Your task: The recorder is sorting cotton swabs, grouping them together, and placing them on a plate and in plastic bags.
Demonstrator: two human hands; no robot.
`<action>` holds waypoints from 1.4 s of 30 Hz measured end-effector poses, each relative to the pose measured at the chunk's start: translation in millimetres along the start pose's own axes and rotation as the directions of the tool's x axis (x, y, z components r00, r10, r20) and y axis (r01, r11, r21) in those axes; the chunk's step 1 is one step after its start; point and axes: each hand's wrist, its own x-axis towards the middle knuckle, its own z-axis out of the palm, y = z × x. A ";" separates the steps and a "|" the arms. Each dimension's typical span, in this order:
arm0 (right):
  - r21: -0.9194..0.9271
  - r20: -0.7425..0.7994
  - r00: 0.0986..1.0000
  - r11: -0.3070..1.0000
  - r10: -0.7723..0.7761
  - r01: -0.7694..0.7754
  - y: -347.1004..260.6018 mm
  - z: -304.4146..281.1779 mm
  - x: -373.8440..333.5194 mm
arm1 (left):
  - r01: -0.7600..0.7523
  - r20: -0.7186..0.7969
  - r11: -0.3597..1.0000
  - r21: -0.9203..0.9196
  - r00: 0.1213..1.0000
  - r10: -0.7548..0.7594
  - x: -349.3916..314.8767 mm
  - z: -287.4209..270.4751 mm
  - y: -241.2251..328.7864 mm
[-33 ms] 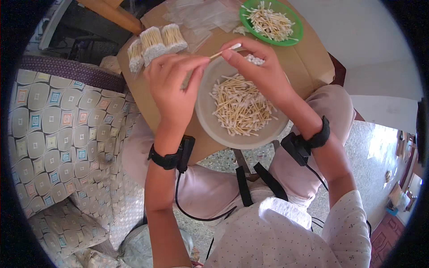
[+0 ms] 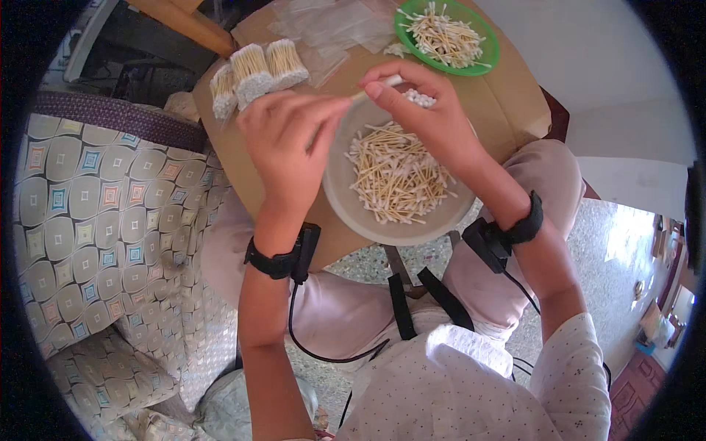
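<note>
Two bare hands meet over a round grey bowl [image 2: 346,195] heaped with wooden-stemmed cotton swabs [image 2: 397,176], which rests on a brown cardboard sheet [image 2: 507,110] across the person's lap. The left hand [image 2: 287,151] is curled, its thumb and forefinger pinched together near one end of a single thin swab stick [image 2: 368,90]; how many sticks it grips cannot be told, since the fingers cover most of the stem. The right hand [image 2: 426,114] is closed narrowly too, thumb and forefinger pinching the other end of that stick, and a small cluster of white swab tips [image 2: 419,98] peeps out under its palm, the rest of that bunch hidden. The right hand also covers the far rim of the bowl.

Beyond the hands lie three tied bundles of swabs [image 2: 254,73] with white tips, just beside a pile of clear plastic sleeves [image 2: 331,29] that are hard to tell apart. A green round plate [image 2: 489,51] of loose swabs sits at the far edge, its top cut off by the frame. Black wrist straps [image 2: 276,261] with cables ring both forearms. A patterned cushion [image 2: 103,213] lies to the left.
</note>
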 end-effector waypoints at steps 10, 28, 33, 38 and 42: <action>0.689 0.114 0.888 0.608 0.446 -0.394 -1.0 -1.0 2.0 | -0.262 0.076 0.963 -0.054 0.961 0.266 -12.2 9.2 13.2; 0.779 0.292 0.816 0.371 0.498 -0.505 -1.9 -8.0 -0.4 | -0.384 0.079 0.911 -0.151 0.914 0.399 -13.0 9.7 21.2; 0.775 0.323 0.831 0.378 0.452 -0.507 -2.1 -7.0 -2.5 | -0.403 0.110 0.900 -0.164 0.899 0.423 -12.5 9.2 25.8; 0.724 0.248 0.835 0.479 0.490 -0.496 -7.2 1.5 -2.0 | -0.418 0.207 0.895 -0.155 0.872 0.443 -15.2 11.4 27.9; 0.678 0.221 0.836 0.537 0.502 -0.502 -4.3 2.1 -3.5 | -0.391 0.236 0.900 -0.193 0.872 0.429 -15.0 14.3 29.8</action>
